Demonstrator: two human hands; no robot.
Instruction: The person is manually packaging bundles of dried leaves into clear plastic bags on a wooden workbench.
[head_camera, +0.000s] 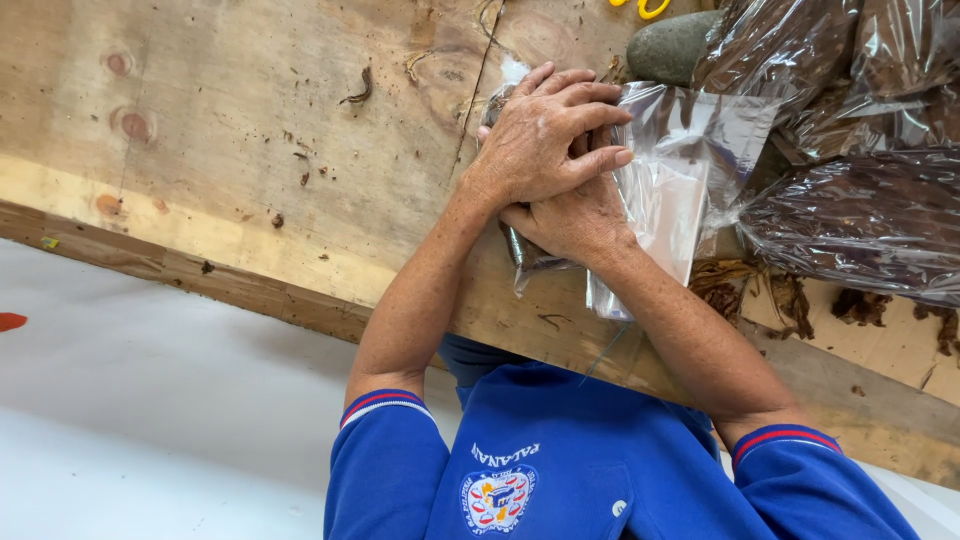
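1. You are pressing your left hand (545, 135) flat, fingers extended and close together, over your right hand (572, 222); neither hand is curled into a fist.
2. Your right hand is lying underneath with its palm down on a clear plastic bag (665, 190). Whether its fingers are pinching the bag cannot be told, since the left hand is covering them.
3. The bag is resting on the wooden table (250, 130), close to the edge nearest you, and is sticking out from under your hands towards the right. A darker, filled part of it (525, 255) is showing just below your right wrist.
4. Packed bags of dark brown leaf (860, 215) are crowding the right end of the table, one of them lying just beside the clear bag; more of them (790, 45) are piled at the far right corner.
5. A smooth grey stone (672, 45) is sitting beyond your hands, touching the piled bags.
6. A yellow handle (650, 8), cut off by the frame, is lying at the far edge.
7. Loose leaf scraps (800, 300) are lying scattered on the wood to the right of your right forearm, and finer crumbs (300, 165) are dotting the boards to the left.
8. Your blue sleeves (385, 470) are showing at the bottom, with a pale floor (150, 400) below the table edge.
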